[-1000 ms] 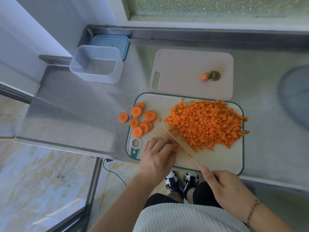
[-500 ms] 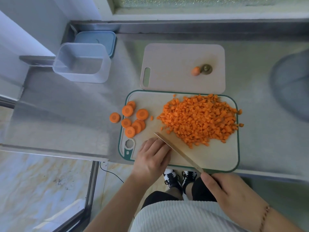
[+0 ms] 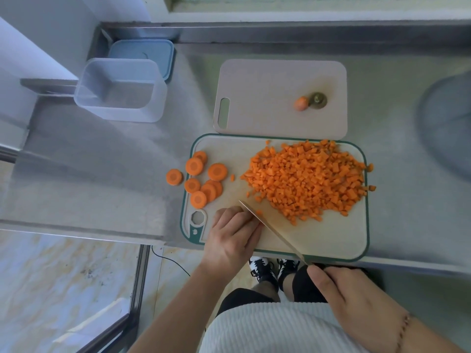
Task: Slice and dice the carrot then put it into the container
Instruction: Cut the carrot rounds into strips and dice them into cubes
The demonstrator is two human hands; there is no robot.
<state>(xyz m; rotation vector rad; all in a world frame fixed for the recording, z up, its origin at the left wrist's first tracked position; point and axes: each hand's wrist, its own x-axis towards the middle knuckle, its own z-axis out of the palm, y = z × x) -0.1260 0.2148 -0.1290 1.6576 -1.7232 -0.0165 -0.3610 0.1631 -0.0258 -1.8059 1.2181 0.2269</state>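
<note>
Left hand: knuckles up at the near left of the green-rimmed board, fingers curled down beside the blade; whatever lies under them is hidden.
Right hand: off the board's near edge, fingers clenched round the knife handle.
Knife: blade slants from the right hand up-left across the board, its tip beside the left hand's fingers.
Dice: a broad heap on the board's right half; a few bits lie at the right rim.
Slices: a cluster of rounds at the board's left edge, one on the counter just beside it.
Container: clear tub, far left, well apart from the board.
Lid: blue, behind the container.
Plain board: behind the green-rimmed one, carrying two carrot ends.
</note>
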